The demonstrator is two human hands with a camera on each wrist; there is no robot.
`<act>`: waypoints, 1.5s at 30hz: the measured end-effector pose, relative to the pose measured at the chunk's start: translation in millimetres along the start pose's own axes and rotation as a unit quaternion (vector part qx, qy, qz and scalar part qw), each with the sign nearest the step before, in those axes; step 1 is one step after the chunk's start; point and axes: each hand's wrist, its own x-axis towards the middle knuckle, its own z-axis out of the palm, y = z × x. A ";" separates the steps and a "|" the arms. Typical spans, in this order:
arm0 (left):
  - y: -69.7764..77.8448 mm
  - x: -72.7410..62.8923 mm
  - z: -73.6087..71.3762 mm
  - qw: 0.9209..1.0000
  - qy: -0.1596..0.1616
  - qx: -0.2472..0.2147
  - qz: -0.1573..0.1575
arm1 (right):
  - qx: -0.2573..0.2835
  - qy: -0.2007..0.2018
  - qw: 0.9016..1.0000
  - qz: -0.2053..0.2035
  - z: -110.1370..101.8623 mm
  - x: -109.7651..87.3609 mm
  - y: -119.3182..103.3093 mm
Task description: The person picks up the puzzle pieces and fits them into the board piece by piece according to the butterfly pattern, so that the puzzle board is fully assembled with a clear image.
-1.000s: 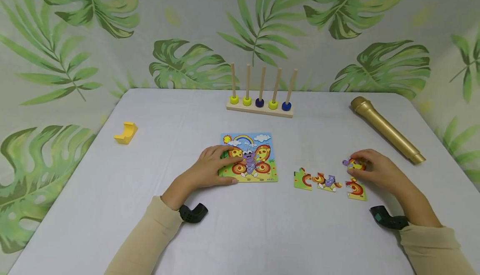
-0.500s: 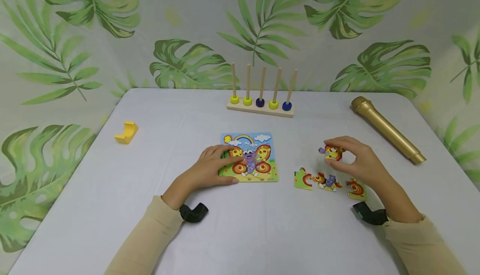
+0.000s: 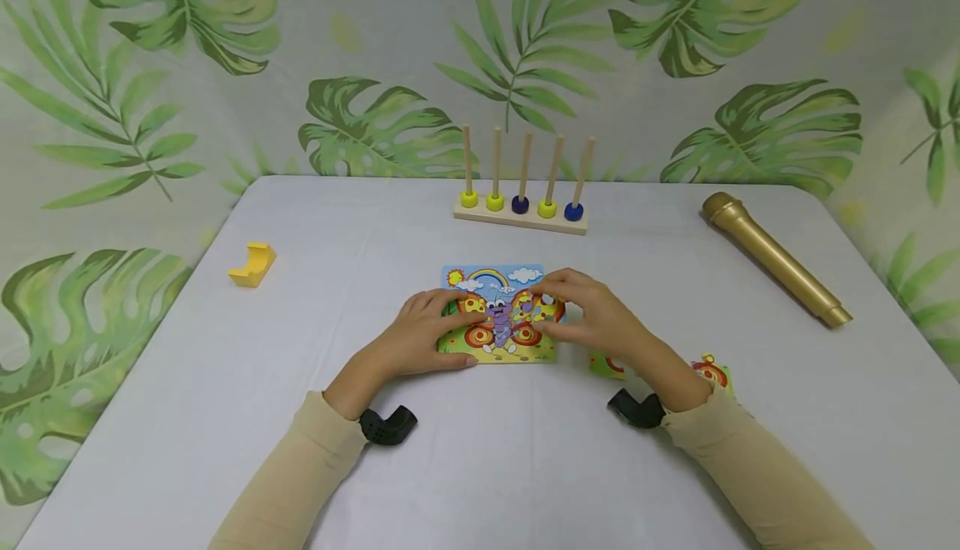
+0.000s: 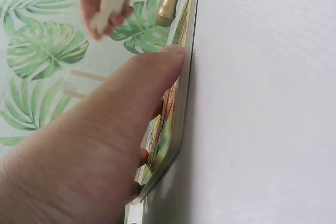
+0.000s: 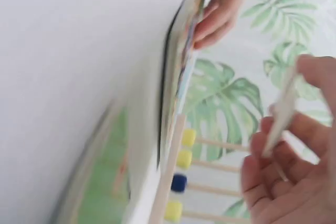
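Observation:
A butterfly puzzle board lies flat on the white table. My left hand rests on its left side, fingers spread over the picture and thumb at the near edge. Above the board's right half, my right hand pinches a puzzle piece between thumb and fingers. The left wrist view shows the pale back of this puzzle piece, held clear of the board. One loose green-and-red piece lies under my right forearm, and another red swirl piece lies farther right. A third is hidden behind the arm.
Behind the board stands a wooden peg stand with yellow and blue beads. A gold toy microphone lies at the right, and a yellow block at the left. A leaf-patterned cloth hangs behind the table.
My right hand has lifted the puzzle piece from beside the loose pieces and carried it left, over the board's right half. My left hand has stayed in place.

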 end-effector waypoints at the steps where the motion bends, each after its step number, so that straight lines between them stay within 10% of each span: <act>1: 0.3 0.2 -0.3 1.000 0.001 0.003 0.001 | -0.008 -0.006 1.000 0.005 4.5 3.4 1.1; 15: 8.6 8.8 2.6 0.999 0.028 -0.003 0.042 | -0.054 -0.065 0.994 0.064 37.6 27.0 24.0; 45: 24.9 20.3 5.9 0.999 -0.002 0.049 -0.010 | 0.023 -0.111 0.987 0.116 21.1 21.6 42.3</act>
